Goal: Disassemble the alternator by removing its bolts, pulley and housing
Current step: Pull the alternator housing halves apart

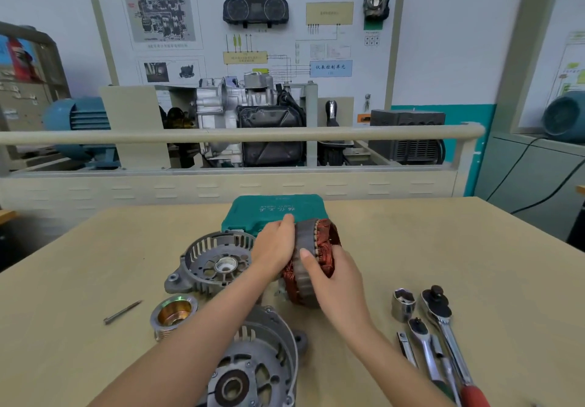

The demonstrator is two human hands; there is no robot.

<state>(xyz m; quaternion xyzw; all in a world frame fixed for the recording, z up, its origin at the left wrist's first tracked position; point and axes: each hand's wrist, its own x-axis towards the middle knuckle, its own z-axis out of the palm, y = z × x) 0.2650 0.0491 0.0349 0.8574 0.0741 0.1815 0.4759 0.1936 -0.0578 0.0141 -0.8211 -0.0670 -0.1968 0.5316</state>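
Note:
Both hands hold the stator, a steel ring with copper windings, tilted on edge above the table's middle. My left hand grips its left rim; my right hand wraps its near side. One grey housing half lies open-side up to the left. The other housing half lies near the front edge, partly under my left forearm. The pulley rests on the table between them, at the left. A long bolt lies further left.
A green tool case sits shut behind the stator. At the right lie a large socket, two ratchet wrenches and a smaller tool. The wooden table ends at a railed training bench behind.

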